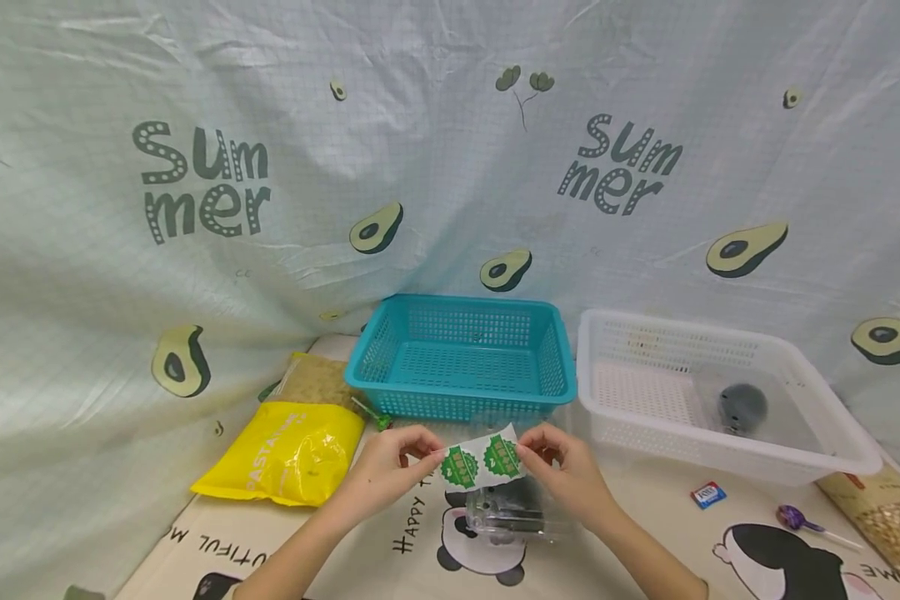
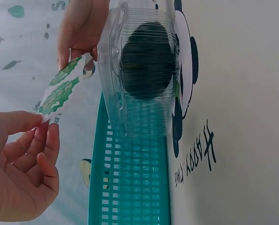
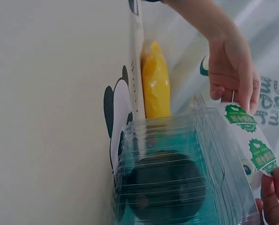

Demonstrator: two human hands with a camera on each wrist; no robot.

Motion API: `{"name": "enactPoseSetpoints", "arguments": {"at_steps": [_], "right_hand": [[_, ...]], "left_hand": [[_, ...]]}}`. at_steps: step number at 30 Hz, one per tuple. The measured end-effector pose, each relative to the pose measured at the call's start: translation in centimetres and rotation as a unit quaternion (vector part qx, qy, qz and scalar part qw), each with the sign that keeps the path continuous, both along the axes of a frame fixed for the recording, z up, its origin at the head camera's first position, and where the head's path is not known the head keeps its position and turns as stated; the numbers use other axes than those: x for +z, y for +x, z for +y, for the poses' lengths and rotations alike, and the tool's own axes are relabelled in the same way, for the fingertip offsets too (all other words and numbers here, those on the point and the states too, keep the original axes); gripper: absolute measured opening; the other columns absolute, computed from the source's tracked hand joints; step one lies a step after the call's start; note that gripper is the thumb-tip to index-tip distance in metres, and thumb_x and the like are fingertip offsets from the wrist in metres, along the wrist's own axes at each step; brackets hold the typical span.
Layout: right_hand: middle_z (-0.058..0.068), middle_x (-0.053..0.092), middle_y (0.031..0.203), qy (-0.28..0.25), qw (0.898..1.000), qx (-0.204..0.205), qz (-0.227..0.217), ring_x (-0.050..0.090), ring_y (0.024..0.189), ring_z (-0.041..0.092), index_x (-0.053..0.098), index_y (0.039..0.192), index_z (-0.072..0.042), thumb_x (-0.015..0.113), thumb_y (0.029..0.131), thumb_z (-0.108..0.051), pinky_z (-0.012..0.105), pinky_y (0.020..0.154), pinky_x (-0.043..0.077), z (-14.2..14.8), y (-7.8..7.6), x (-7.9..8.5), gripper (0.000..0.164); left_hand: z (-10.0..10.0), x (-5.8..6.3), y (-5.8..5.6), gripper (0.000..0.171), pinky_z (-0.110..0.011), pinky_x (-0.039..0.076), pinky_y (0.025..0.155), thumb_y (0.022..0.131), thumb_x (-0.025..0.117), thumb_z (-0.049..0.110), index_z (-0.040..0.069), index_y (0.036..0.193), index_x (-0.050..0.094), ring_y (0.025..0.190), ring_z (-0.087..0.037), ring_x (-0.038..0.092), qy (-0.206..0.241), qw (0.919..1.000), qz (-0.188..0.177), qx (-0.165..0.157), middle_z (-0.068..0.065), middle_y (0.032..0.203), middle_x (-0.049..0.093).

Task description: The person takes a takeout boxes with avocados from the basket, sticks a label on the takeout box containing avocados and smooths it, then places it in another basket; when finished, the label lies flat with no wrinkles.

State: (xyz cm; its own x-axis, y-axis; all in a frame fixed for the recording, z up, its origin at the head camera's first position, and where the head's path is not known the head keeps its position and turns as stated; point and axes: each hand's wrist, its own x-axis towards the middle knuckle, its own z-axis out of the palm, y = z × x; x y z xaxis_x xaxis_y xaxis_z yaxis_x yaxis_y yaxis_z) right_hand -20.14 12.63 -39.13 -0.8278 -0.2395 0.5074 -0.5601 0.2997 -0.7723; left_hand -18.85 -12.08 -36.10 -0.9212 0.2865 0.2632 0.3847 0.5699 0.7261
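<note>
A white strip of two green badge stickers (image 1: 482, 462) is stretched between both hands, above the table. My left hand (image 1: 392, 467) pinches its left end between thumb and forefinger. At the opposite end, my right hand (image 1: 568, 477) pinches the strip the same way. Below the strip stands a clear plastic clamshell box (image 3: 163, 136), with a dark round object (image 2: 148, 61) inside. The stickers overlap part of the box in the head view, while both wrist views show the box beside the strip.
A teal basket (image 1: 461, 398) stands behind the box, and a white basket (image 1: 727, 446) holding another clear box (image 1: 783, 417) is at right. Yellow pasta bag (image 1: 300, 450) and green lollipop (image 1: 382, 421) lie left; a small candy packet (image 1: 708, 495), purple lollipop (image 1: 791, 517) and grain bag (image 1: 881, 504) lie right.
</note>
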Motion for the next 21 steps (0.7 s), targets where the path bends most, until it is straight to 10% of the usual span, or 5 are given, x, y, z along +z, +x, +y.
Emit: {"name": "enactPoseSetpoints", "arguments": {"at_steps": [14, 21], "right_hand": [[-0.003, 0.055, 0.066, 0.022, 1.000, -0.013, 0.011, 0.043, 0.059, 0.004, 0.061, 0.078, -0.006, 0.063, 0.080, -0.005, 0.020, 0.049, 0.038, -0.4, 0.6, 0.2, 0.003], [0.002, 0.055, 0.072, -0.019, 0.992, -0.071, -0.104, 0.049, 0.062, 0.011, 0.061, 0.082, -0.009, 0.063, 0.082, -0.019, 0.020, 0.053, 0.040, 1.2, -0.1, 0.2, 0.011]], "left_hand": [[-1.3, -0.6, 0.2, 0.006, -0.020, 0.047, 0.060, 0.080, 0.065, 0.017, 0.011, 0.081, 0.065, 0.067, -0.007, 0.056, 0.018, 0.9995, -0.027, 0.001, 0.005, 0.074, 0.062], [-4.3, -1.4, -0.8, 0.006, -0.022, 0.048, 0.058, 0.080, 0.065, 0.013, 0.009, 0.083, 0.063, 0.066, -0.015, 0.060, 0.055, 0.9891, -0.080, 0.110, -0.001, 0.072, 0.061]]}}
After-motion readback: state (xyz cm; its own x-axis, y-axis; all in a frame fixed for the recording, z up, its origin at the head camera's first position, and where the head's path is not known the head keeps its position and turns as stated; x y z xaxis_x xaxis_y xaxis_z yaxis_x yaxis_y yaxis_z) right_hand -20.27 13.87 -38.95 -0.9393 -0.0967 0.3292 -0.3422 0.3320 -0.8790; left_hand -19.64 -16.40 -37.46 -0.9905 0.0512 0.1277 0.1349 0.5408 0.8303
